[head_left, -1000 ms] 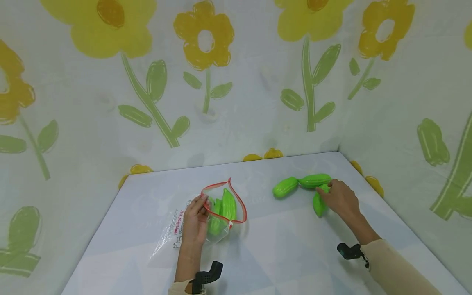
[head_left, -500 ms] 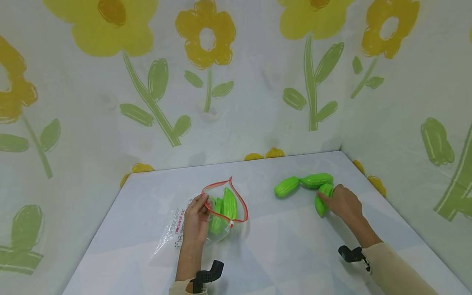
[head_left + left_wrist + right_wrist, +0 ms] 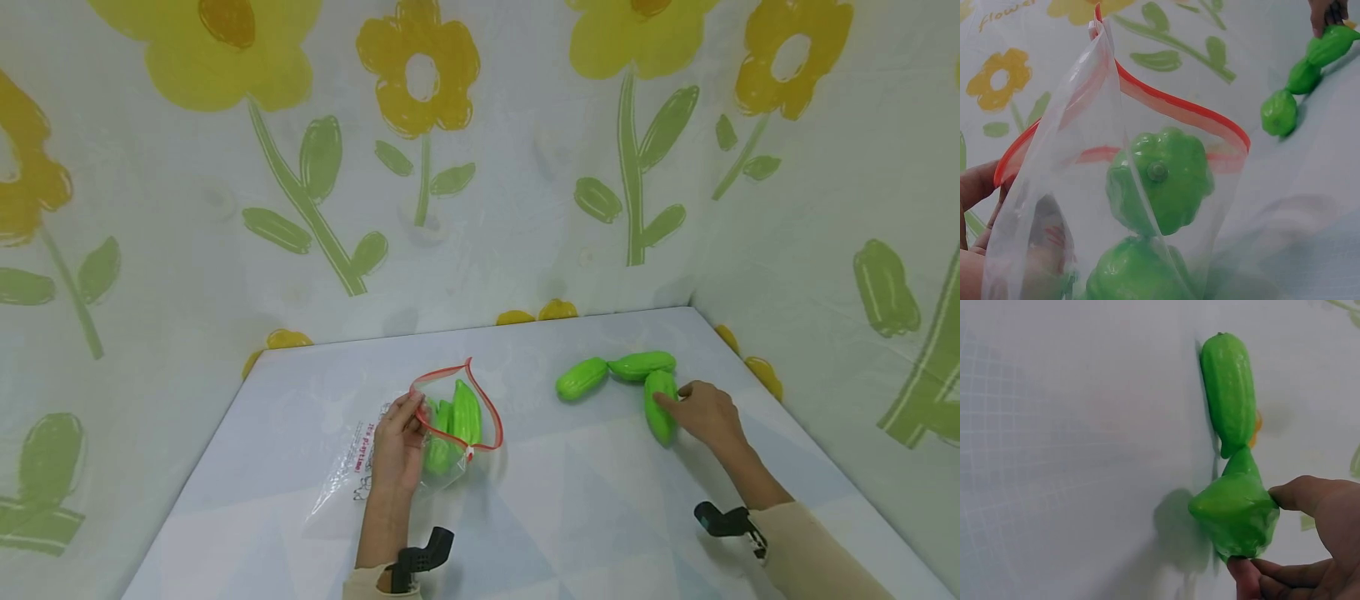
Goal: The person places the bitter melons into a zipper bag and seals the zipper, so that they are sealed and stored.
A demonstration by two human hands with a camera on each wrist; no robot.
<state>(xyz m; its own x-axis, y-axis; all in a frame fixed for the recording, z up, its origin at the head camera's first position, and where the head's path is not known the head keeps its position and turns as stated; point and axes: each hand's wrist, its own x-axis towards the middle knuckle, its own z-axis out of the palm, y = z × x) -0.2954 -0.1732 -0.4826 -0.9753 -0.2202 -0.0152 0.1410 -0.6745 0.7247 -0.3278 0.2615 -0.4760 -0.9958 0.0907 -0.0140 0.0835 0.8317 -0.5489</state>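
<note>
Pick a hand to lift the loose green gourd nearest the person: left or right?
Right, I'd say. The right hand has thumb and fingers on that green gourd; the left hand is occupied, holding the clear bag near its open mouth.

A corner or booth, in what kind of building cannot be told; pale walls [image 3: 510, 250] printed with yellow flowers [image 3: 225, 23] rise beyond the left hand's [image 3: 398, 442] and right hand's [image 3: 707, 414] grips; a pale, geometric-patterned table [image 3: 555, 517] spreads beneath both.
</note>
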